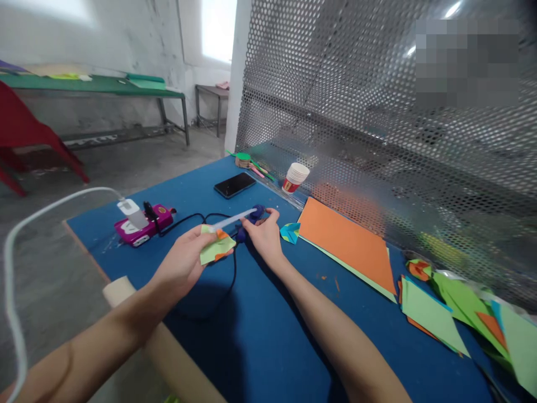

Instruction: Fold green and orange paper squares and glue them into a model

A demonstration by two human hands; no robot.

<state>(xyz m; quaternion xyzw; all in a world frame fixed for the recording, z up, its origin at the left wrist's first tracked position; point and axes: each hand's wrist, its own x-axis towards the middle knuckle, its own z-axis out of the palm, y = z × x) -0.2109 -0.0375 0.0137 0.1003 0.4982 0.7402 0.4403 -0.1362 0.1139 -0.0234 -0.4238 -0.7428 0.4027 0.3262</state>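
My left hand [187, 254] pinches a small piece of folded paper [213, 249], light green with orange patches. My right hand [266, 235] is closed at a dark blue glue gun [257, 212], its fingers hiding much of the body. A whitish glue stick [235, 219] slants from the gun towards the paper in my left hand; I cannot tell whether the two touch. Right of my right hand lies a small blue and green folded paper [290, 232]. A black cord [234, 274] loops below the gun.
A magenta power strip [145, 226] with a white charger [133, 212] sits left. Further back are a phone [235, 184], stacked paper cups [296, 177] and a green-topped roll [242, 160]. Orange sheets [346, 240] and green paper squares [432, 313] lie right, beside a perforated metal panel [335, 101].
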